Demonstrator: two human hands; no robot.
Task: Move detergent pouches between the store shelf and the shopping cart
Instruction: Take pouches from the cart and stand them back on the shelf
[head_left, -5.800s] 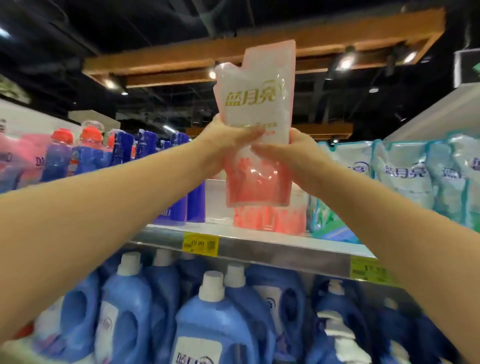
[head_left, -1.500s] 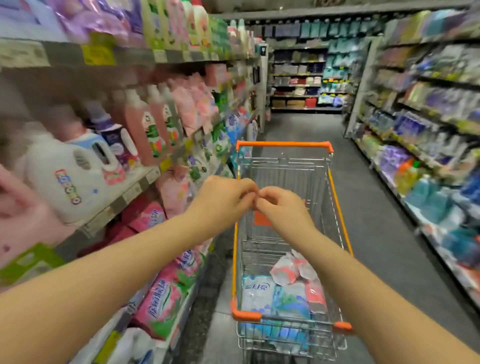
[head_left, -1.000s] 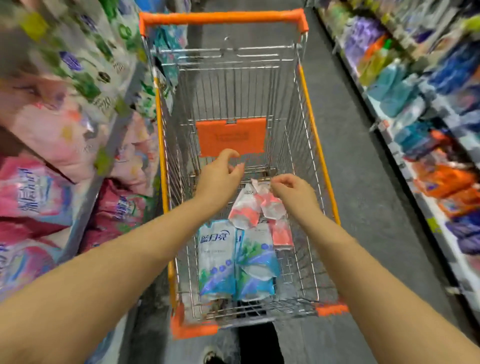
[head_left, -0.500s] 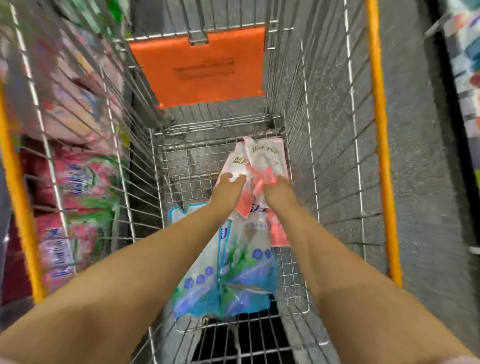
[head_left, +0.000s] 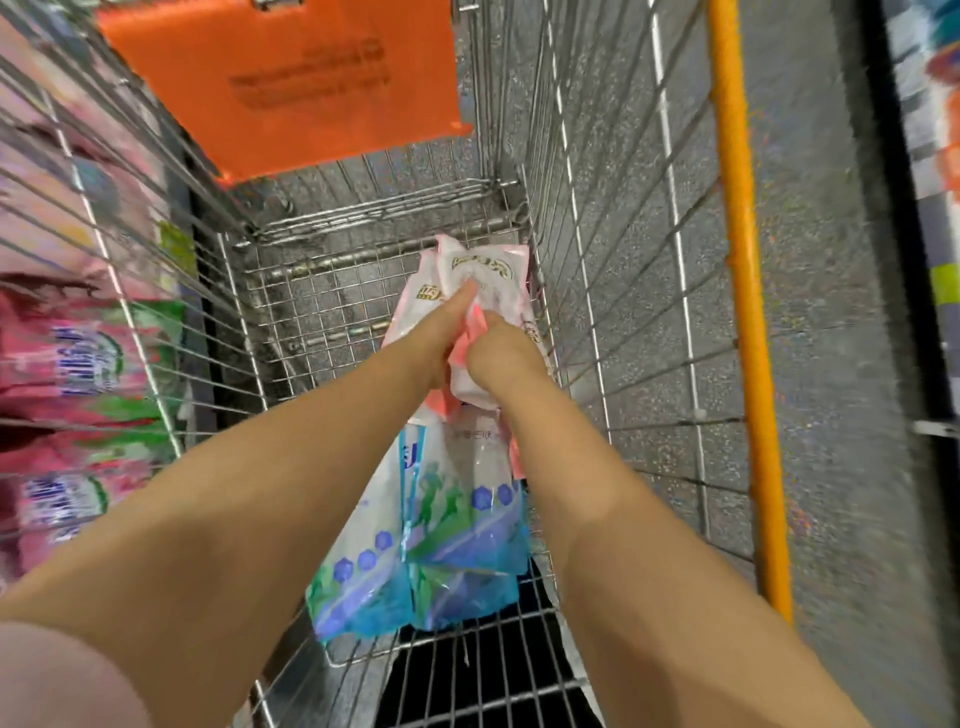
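Note:
Both my arms reach deep into the wire shopping cart (head_left: 597, 218). My left hand (head_left: 436, 332) and my right hand (head_left: 493, 348) grip a pink-and-white detergent pouch (head_left: 493, 270) at the cart's far right bottom. Another pink pouch (head_left: 415, 301) lies partly under it, to its left. Two blue-and-green pouches (head_left: 457, 525) lie flat on the cart floor nearer to me, partly covered by my forearms. The fingertips of both hands are hidden by the pouch.
An orange child-seat flap (head_left: 280, 83) hangs at the cart's far end. The orange rim (head_left: 737, 312) runs along the right side. Store shelves with pink pouches (head_left: 67, 364) stand close on the left. Grey aisle floor (head_left: 821, 260) lies to the right.
I turned from the shelf to the cart and lowered both hands to its bottom. In the last half second they pushed slightly further in and closed on the top pink pouch.

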